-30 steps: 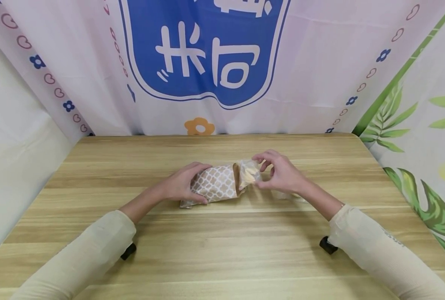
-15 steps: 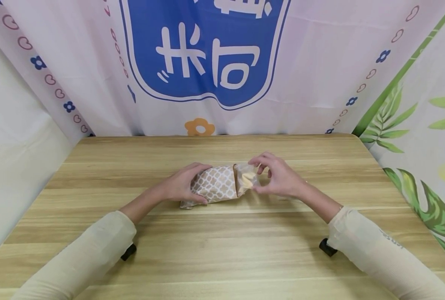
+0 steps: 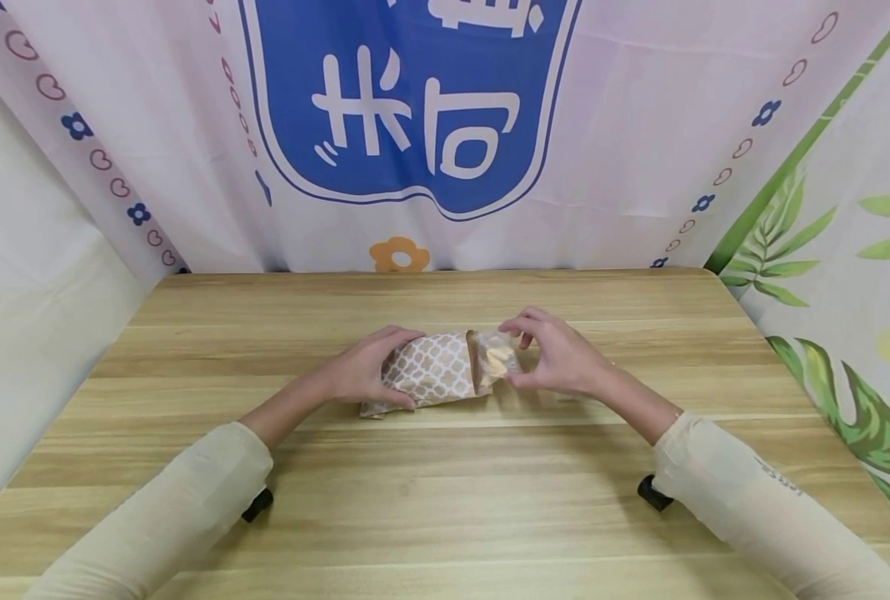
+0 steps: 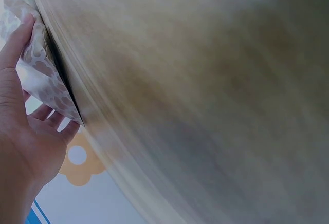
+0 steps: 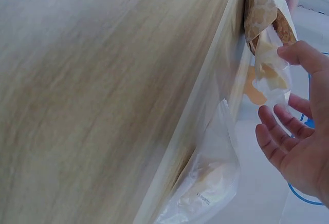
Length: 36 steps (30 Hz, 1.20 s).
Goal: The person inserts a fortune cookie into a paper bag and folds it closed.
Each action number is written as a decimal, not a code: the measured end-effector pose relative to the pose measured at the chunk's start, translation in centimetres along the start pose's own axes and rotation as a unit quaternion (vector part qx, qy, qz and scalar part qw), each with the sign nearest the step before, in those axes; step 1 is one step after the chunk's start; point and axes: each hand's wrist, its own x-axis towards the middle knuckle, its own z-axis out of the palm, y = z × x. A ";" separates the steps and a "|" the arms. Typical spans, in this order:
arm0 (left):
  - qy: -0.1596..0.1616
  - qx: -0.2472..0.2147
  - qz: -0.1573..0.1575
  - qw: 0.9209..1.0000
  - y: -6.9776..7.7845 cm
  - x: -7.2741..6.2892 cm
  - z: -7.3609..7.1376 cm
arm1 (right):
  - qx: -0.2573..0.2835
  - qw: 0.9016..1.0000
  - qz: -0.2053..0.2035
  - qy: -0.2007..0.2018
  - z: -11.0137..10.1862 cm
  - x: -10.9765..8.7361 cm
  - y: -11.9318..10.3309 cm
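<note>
A tan paper bag [image 3: 436,367] with a white lattice print lies on its side, its open mouth facing right. My left hand [image 3: 366,367] grips its closed end, thumb on the near side and fingers on the far side. At the mouth, a clear plastic packet [image 3: 498,360] with a pale yellow, folded-looking piece inside sits partly within the bag. My right hand [image 3: 561,354] pinches the packet's outer end between thumb and forefinger. In the right wrist view the other fingers are loosely bent below the packet [image 5: 271,70].
Another clear plastic packet [image 5: 205,183] lies on the wooden table [image 3: 430,500], mostly hidden under my right wrist in the head view. A printed curtain [image 3: 625,150] hangs along the table's back edge. A black object [image 3: 653,493] shows beside the right sleeve.
The packet has shifted left and slightly nearer, closer into the bag's mouth, and my right hand has moved with it. The left hand and the bag have stayed almost still.
</note>
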 end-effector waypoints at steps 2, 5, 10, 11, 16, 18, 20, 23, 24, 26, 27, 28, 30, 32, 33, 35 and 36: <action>0.001 -0.001 -0.001 1.000 0.0 0.0 0.0 | -0.017 1.000 0.011 -0.004 0.0 0.0 -0.1; 0.001 -0.003 -0.003 1.000 0.1 0.0 0.0 | -0.037 0.999 0.023 -0.009 -0.1 0.0 -0.4; 0.002 -0.003 -0.001 1.000 0.1 -0.1 0.0 | -0.042 0.999 0.029 -0.018 -0.1 0.3 -0.7; 0.003 -0.002 -0.001 1.000 0.1 -0.1 0.0 | -0.042 0.998 0.029 -0.020 -0.1 0.3 -0.8; 0.000 -0.002 -0.002 1.000 0.1 0.0 0.1 | -0.063 0.997 0.028 -0.026 0.2 0.6 -1.0; -0.001 -0.002 -0.002 1.000 0.1 0.0 0.1 | -0.073 0.997 0.024 -0.025 0.4 0.7 -0.9; -0.001 -0.003 -0.001 1.000 0.1 0.0 0.1 | -0.077 0.997 0.017 -0.021 0.5 0.7 -0.9; 0.000 -0.003 0.001 1.000 0.1 -0.1 0.1 | -0.057 0.998 0.010 -0.014 0.6 0.8 -0.9; 0.000 -0.003 0.001 1.000 0.1 -0.1 0.1 | -0.045 0.999 0.009 -0.013 0.6 0.8 -1.0; -0.001 0.000 0.000 1.000 0.1 -0.1 0.1 | -0.011 1.000 0.006 -0.007 0.6 0.9 -0.9; -0.001 0.001 -0.001 1.000 0.1 -0.1 0.1 | 0.006 1.000 0.004 -0.004 0.7 0.9 -0.9; -0.002 0.001 -0.001 1.000 0.1 -0.1 0.1 | 0.022 1.000 0.001 0.000 0.7 0.9 -0.8; -0.002 0.001 -0.003 1.000 0.1 -0.1 0.1 | 0.048 0.999 -0.008 0.007 0.9 1.0 -0.6; -0.002 0.000 -0.004 1.000 0.1 -0.1 0.1 | 0.066 0.998 -0.017 0.010 1.0 1.1 -0.6; -0.002 -0.001 -0.004 1.000 0.1 -0.1 0.1 | 0.073 0.997 -0.020 0.011 1.1 1.2 -0.6; -0.001 -0.001 -0.004 1.000 0.1 -0.1 0.0 | 0.083 0.996 -0.026 0.010 1.2 1.3 -0.7; -0.001 -0.002 -0.003 1.000 0.0 0.0 0.0 | 0.086 0.996 -0.029 0.009 1.2 1.3 -0.8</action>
